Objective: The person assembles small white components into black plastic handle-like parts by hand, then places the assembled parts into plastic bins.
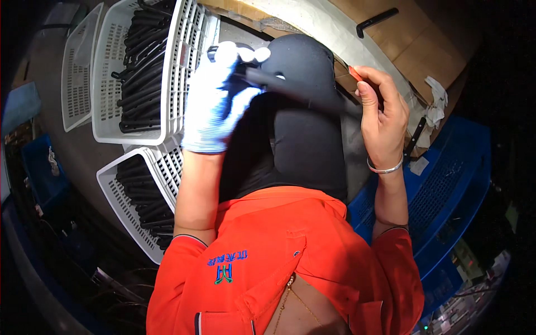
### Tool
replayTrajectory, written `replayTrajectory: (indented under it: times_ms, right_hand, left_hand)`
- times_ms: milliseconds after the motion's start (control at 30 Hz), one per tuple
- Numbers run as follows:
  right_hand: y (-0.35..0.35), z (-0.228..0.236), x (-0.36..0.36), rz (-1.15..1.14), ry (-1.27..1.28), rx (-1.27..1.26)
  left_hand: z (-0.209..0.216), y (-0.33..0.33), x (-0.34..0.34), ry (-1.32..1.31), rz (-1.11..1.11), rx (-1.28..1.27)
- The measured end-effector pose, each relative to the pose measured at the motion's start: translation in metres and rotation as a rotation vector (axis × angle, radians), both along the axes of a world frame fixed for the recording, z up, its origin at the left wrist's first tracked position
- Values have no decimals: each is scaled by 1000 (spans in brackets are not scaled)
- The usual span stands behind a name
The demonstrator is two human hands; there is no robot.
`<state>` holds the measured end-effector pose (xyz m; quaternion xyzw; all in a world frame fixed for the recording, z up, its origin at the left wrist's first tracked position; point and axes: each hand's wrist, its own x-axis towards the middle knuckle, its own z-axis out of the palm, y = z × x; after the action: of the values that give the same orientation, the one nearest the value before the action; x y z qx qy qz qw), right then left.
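Note:
My left hand (209, 106), in a white and blue knit glove, is closed around a long black bar (301, 92). The bar points to the right across my lap and is smeared by motion. Its end near the glove looks like the black tubular pieces in the baskets. My bare right hand (382, 109) is raised at the right, thumb and forefinger pinching a small orange-red handled tool (354, 73). A thin tip sticks out from the tool toward the upper left, too fine to tell its kind. The far end of the bar passes close to my right hand.
At left stand a white basket (166, 111) and a smaller white basket (129, 159), both holding several black tubular pieces. A black L-shaped piece (377, 22) lies on cardboard (430, 33) at upper right. A blue crate (441, 184) and crumpled white paper (436, 100) are at right.

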<state>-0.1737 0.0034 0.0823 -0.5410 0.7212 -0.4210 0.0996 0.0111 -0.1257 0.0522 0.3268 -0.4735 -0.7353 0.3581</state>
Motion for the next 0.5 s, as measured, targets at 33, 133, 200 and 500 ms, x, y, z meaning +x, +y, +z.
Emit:
replayTrajectory:
  times_ms: [33, 133, 200, 500]
  right_hand:
    - [1, 1, 0, -11, -2, 9]
    - [2, 3, -1, -43, 8, 0]
    - [2, 5, 1, -49, 16, -19]
    - [2, 20, 12, 81, 31, -176]
  left_hand:
    - [2, -7, 8, 60, 35, 6]
    - [21, -3, 17, 305, 45, 8]
    - [25, -8, 22, 385, 147, 113]
    - [21, 29, -22, -27, -74, -161]
